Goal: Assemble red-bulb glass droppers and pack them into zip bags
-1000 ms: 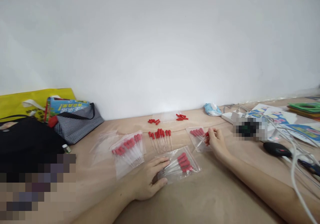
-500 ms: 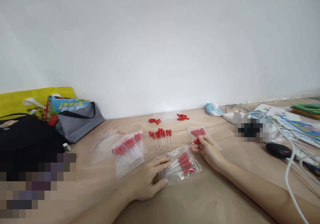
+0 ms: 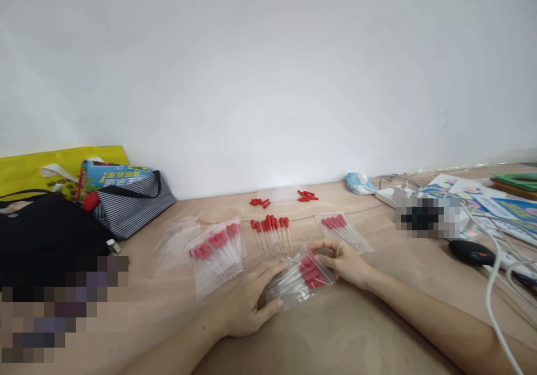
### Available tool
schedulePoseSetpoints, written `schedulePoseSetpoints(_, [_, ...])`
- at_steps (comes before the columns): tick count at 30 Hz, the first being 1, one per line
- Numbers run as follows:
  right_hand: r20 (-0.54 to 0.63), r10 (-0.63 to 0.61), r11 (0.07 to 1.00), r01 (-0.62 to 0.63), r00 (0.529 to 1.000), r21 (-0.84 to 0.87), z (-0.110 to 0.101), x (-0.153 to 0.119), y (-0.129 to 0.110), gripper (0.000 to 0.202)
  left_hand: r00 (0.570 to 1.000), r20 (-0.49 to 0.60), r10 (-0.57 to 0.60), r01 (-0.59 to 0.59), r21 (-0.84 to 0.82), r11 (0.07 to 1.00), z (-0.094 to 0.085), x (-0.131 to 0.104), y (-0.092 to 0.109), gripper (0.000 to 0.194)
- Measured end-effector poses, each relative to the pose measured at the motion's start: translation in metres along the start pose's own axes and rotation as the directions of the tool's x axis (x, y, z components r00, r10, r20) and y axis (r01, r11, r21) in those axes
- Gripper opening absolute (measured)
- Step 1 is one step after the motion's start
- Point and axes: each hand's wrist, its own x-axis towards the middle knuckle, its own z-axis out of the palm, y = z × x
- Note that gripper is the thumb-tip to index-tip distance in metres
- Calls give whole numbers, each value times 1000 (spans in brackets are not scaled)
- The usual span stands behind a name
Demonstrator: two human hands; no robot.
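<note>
A clear plastic bag (image 3: 289, 285) with several red-bulbed droppers lies on the table between my hands. My left hand (image 3: 251, 299) rests at its left edge, fingers apart. My right hand (image 3: 342, 260) has its fingers closed on the upper right part of the bag, by the red bulbs (image 3: 311, 271). Loose droppers (image 3: 271, 232) with red bulbs lie just beyond the bag. Another bag of droppers (image 3: 342, 231) is behind my right hand. More filled bags (image 3: 216, 255) lie to the left.
Empty clear bags (image 3: 176, 243) lie at the left. Loose red bulbs (image 3: 307, 196) and thin tubes are near the wall. A striped bag (image 3: 134, 204) stands left; a black mouse (image 3: 472, 253), white cables and papers lie right.
My right hand has moved down and left from the bag behind onto the near bag. The red bulb that was at its fingertips no longer shows there. My left hand has barely moved.
</note>
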Motion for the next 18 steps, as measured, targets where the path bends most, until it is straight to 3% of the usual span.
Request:
schedulePoseSetpoints(6, [-37, -21, 1000, 22, 999, 10, 1, 4, 3, 41, 1000, -18, 10, -10, -4, 1000, 2, 0, -2, 56])
schedulePoseSetpoints(13, [-68, -206, 951, 183, 976, -251, 0, 14, 9, 28, 1000, -4, -5, 5, -5, 1000, 0, 1, 2, 55])
schedulePoseSetpoints(18, [-145, -241, 881, 154, 960, -446, -1, 23, 13, 30, 1000, 17, -22, 21, 8, 1000, 0, 1, 2, 56])
